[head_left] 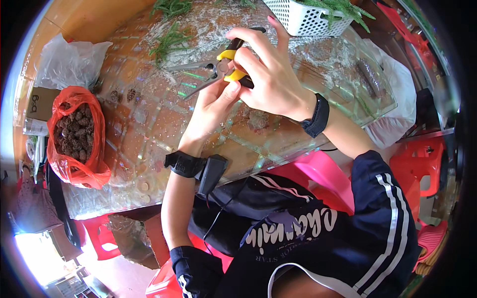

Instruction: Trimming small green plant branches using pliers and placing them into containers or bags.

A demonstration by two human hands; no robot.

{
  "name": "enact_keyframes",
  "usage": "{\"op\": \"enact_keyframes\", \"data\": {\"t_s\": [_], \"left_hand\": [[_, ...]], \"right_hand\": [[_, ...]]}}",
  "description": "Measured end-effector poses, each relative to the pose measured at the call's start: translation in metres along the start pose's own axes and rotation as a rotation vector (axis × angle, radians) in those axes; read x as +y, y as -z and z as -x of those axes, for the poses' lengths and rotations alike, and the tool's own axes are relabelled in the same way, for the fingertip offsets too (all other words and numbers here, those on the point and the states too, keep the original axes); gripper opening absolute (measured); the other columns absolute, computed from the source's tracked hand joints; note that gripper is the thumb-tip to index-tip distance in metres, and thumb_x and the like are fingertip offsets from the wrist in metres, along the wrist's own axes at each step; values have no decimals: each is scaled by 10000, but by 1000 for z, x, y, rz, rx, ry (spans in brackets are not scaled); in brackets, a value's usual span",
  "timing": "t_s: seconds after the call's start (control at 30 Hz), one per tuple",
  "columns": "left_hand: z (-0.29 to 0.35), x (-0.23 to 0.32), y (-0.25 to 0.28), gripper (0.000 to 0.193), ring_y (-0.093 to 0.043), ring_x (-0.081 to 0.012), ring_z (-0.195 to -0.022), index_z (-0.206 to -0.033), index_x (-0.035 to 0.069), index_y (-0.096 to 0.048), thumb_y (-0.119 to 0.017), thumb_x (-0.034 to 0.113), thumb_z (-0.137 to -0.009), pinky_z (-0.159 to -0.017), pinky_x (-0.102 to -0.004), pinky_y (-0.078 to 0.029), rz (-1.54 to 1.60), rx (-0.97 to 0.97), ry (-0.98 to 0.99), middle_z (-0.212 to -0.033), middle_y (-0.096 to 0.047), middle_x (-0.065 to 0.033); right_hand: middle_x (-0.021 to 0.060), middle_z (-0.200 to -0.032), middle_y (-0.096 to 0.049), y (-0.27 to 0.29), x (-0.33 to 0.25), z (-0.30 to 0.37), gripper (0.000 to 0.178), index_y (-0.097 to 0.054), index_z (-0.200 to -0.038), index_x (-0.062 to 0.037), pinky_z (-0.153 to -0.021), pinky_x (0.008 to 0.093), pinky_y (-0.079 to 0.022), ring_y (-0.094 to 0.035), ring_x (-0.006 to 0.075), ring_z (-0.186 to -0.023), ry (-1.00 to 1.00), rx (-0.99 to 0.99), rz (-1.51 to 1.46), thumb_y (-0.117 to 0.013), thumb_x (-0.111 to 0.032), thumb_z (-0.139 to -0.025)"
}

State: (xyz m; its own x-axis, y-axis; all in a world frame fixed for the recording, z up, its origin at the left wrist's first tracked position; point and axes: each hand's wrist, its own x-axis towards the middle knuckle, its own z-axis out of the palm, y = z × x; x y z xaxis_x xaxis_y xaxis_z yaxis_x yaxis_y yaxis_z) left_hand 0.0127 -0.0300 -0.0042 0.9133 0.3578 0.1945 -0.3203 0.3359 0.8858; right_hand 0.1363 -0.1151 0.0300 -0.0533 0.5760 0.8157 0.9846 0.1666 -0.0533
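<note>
- Dark shirt [318,256]: large white lettering across the chest.
- Surface [124,161]: near edge runs beneath the arms [179,206].
- Left hand [214,102]: beside the pliers [223,67]; cannot tell whether its grip holds anything.
- Right hand [268,74]: grip wrapped around the pliers' handles above the surface, jaws spread.
- Leftward, open stretch, then red bag [92,175] of pine cones [74,131], lettered carton [41,103].
- Far edge: white basket [313,21].

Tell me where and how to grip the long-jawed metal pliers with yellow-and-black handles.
Take the pliers by their handles, probably best from the right: the handles spread toward that side, while the slim metal jaws point left, standing open. The right hand is at the handles; the left hand's thumb is close below.
</note>
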Motion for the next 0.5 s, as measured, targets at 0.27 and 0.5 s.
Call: {"op": "enact_keyframes", "data": {"t_s": [0.27,0.5], "left_hand": [[1,-2,6,345,-489,-58,-824,-1129,-36,-474,-536,204,-890,-726,-216,-408,-124,24,-2,-933,-545,-3],[-2,-2,7,342,-498,-69,-871,-1156,-6,-465,-566,143,-866,-787,-233,-413,-298,62,-38,-934,-551,-3]], "right_hand": [[91,-1191,-442,-1,-2,-1,319,-514,-860,-72,-993,517,-157,-479,204,-1032,-6,7,-34,-671,-88,-583],[86,-1184,-439,-3,-4,2,397,-515,-962,-87,-962,493,-218,-456,229,-1077,-50,-59,41,-682,-62,-603]]}}
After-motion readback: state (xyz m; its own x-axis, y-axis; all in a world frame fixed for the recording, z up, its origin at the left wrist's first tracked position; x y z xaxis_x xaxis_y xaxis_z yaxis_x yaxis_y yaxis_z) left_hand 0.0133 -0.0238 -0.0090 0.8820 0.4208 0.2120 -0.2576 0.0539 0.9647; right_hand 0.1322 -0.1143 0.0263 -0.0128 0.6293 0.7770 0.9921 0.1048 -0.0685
